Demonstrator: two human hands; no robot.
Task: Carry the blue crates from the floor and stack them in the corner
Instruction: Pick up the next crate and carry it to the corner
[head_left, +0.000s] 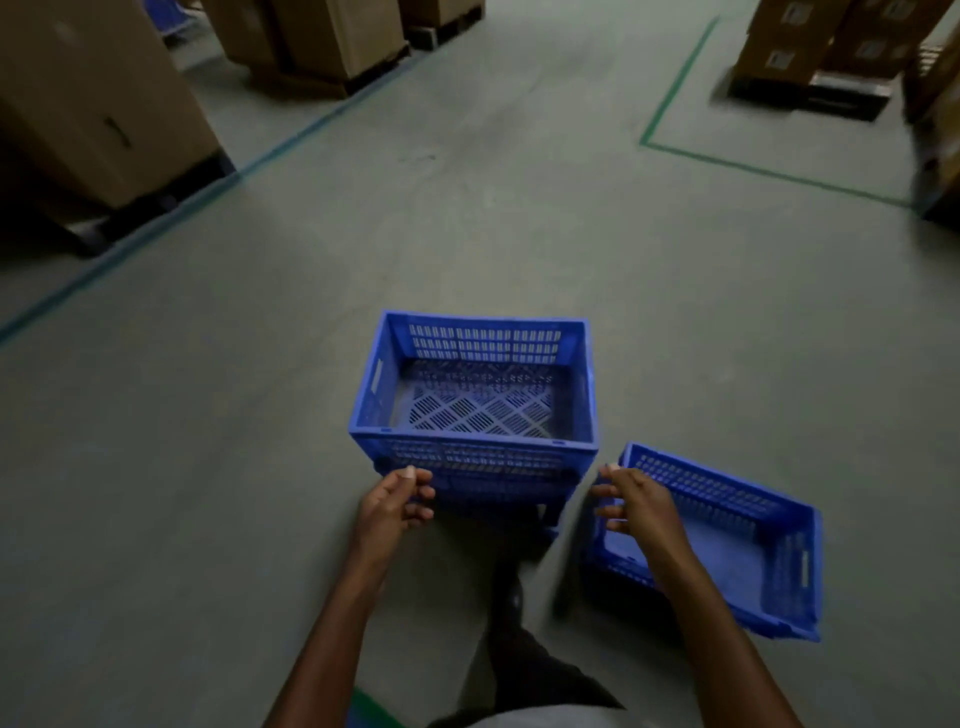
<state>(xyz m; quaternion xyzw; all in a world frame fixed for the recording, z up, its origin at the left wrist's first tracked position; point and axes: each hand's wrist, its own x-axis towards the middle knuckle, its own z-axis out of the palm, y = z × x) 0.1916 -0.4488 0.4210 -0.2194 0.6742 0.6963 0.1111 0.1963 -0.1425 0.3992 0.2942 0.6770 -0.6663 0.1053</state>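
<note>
your left hand (397, 499) sits at the near-left bottom corner of the upright blue crate (475, 410), fingers curled, thumb up against the near wall. can't tell if it's actually clamping the crate or only touching it. your right hand (631, 501) is loosely curled with fingers spread, in front of the far-left corner of the second blue crate (727, 540); whether it touches that rim is unclear, and it isn't closed on anything i can see.

upright crate: centre of view, open top facing the camera, empty, slotted walls and lattice bottom showing, handle slot in its left wall. it looks like it's just above or on the floor (208, 467), dark shadow under its near-right corner; can't tell which.

second crate: near right, just beside the first, lying tilted on the floor, open side up toward you, empty, handle slot in its right wall.

your dark trouser leg and shoe (511, 597) are between the two crates, on the near side.

surroundings: cardboard boxes (98, 104) on dark pallets along the far left, behind a teal floor line (156, 223). more boxes on a pallet (810, 62) far right, inside a green taped corner marking (670, 104). the frame is motion-blurred at the edges.
</note>
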